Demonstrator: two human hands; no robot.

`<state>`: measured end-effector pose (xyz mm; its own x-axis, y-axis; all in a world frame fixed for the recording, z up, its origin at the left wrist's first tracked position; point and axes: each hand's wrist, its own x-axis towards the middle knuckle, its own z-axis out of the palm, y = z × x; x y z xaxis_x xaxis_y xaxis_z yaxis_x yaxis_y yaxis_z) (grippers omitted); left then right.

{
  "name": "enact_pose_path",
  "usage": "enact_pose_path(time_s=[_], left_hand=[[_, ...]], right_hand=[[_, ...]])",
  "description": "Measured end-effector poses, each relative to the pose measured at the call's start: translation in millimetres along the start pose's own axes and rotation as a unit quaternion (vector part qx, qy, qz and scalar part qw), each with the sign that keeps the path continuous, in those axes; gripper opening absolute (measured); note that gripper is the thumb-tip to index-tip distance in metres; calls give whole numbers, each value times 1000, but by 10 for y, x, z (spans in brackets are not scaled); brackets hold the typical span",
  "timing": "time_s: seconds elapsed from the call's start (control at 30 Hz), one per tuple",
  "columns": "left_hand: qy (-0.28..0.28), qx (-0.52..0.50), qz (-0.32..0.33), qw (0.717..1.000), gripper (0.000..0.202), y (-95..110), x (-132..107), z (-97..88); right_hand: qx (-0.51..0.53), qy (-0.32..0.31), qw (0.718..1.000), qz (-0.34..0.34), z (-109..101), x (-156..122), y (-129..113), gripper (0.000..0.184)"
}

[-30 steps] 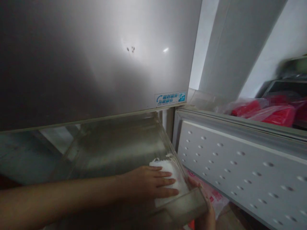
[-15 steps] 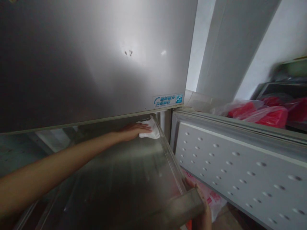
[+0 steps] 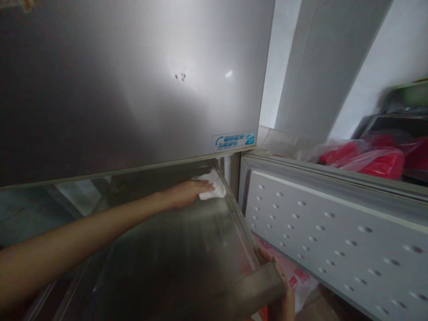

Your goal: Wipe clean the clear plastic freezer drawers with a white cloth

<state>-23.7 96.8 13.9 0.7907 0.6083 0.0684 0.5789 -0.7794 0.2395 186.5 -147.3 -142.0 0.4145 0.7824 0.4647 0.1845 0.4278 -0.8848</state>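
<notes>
A broad, shiny grey drawer-like panel (image 3: 160, 254) juts out below the upper fridge door. My left hand (image 3: 189, 191) reaches across it from the left, with the fingers extended over a white cloth (image 3: 216, 186). The cloth lies pressed against the panel's far right corner, next to its raised side rim. At the lower right, my right hand (image 3: 282, 285) grips the panel's near right corner. Its thumb shows beside the rim, while the thick front bar (image 3: 257, 285) hides most of the other fingers.
Above hangs the silver upper door (image 3: 140, 89) with a blue sticker (image 3: 234, 140). An open lower door (image 3: 327, 232), dimpled inside, stands to the right. A pink-and-white plastic bag (image 3: 301, 278) lies beneath it. Red items in clear plastic (image 3: 377, 156) sit behind.
My left hand and the white cloth have slid slightly to the right and nearer along the panel. My right hand keeps its hold on the corner.
</notes>
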Motion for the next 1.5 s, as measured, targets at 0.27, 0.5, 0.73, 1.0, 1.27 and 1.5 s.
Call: enact_pose_path(time_s=[0.27,0.5,0.73,1.0,1.27,1.5], left_hand=[[-85,-50,92,991,54,952,-436,338],[-116,-268,40,955,40,1367,-477,338],[-150,-281,84,944,47,1396,-533,267],[-113,-243,-43,963,28,1358,-550,88],[-183,-452,-69,870,24,1506,-575,292],[-217,-564,-102,790,52,1407,-596,439]], right_hand=[[14,17,1000,0,-55,-100,268,94],[13,12,999,28,-47,-149,197,95],[17,8,999,42,20,-153,45,95],[45,12,998,41,144,-128,-177,88],[24,-10,999,35,42,-117,-79,90],[17,-1,1000,20,66,-103,-129,86]])
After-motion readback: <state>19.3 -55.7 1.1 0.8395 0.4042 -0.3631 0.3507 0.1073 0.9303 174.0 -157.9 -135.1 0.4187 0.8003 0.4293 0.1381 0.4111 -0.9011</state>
